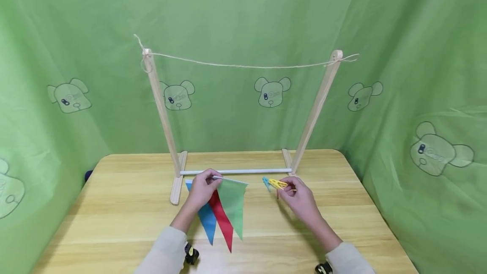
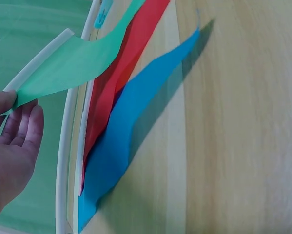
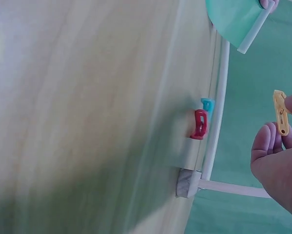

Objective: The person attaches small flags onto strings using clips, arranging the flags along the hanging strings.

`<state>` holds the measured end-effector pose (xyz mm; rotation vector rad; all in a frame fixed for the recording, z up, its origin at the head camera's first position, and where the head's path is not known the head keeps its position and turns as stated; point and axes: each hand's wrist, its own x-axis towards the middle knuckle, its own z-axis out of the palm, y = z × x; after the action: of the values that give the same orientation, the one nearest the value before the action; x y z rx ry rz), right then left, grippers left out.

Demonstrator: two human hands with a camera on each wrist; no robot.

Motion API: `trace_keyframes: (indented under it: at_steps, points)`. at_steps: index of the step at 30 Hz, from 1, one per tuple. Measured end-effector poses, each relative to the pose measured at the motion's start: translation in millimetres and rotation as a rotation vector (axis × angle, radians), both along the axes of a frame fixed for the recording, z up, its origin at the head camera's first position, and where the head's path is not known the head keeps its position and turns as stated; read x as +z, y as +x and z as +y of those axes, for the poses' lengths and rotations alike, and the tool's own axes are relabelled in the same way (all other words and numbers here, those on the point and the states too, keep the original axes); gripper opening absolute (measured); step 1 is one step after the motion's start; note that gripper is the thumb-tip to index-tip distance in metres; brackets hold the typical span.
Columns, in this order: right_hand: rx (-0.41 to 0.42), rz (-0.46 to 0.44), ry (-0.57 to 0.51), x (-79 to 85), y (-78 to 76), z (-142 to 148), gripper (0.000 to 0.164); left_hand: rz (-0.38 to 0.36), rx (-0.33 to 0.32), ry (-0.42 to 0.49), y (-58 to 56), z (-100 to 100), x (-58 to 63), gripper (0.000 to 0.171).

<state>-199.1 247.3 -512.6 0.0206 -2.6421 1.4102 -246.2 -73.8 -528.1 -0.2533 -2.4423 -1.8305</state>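
Note:
My left hand (image 1: pixel 203 190) pinches one end of the white top edge of a green pennant (image 1: pixel 233 204), whose point hangs down. Beneath it a red pennant (image 1: pixel 224 220) and a blue pennant (image 1: pixel 207 219) lie on the table, overlapping, as the left wrist view shows. Between thumb and fingers my right hand (image 1: pixel 301 201) holds a yellow clothespin (image 1: pixel 277 184), raised off the table. On the tabletop close by are a blue clothespin (image 3: pixel 208 104) and a red clothespin (image 3: pixel 200 125), side by side. The red one is mostly hidden behind my right hand in the head view.
A wooden frame stands at the back, with a left post (image 1: pixel 161 105), a right post (image 1: pixel 317 102) and a white bottom bar (image 1: pixel 243 171). Twine (image 1: pixel 236 66) sags between the post tops. Green curtain (image 1: pixel 228 12) surrounds the wooden table (image 1: pixel 125 206).

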Motion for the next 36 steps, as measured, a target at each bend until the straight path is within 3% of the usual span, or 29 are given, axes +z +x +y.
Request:
trace_keyframes:
  at_steps: [6,17,25,32,36]
  points:
    - [0.000,0.017,-0.047,9.2,-4.1,-0.7,0.030,-0.009,0.035,0.056,0.9,-1.0,2.4,0.006]
    - [-0.007,0.058,-0.037,28.4,-8.5,1.6,0.032,-0.036,0.048,0.141,0.9,0.6,9.7,0.009]
    - [0.013,0.089,-0.013,40.5,-14.4,3.3,0.031,0.017,0.073,0.116,1.5,2.2,22.5,0.010]
    - [0.027,0.141,-0.005,50.4,-20.7,4.6,0.034,0.000,0.077,0.134,2.3,7.3,32.2,0.013]
    - [0.030,0.152,0.002,56.1,-23.1,5.0,0.035,0.000,0.071,0.132,9.1,11.3,48.2,0.012]
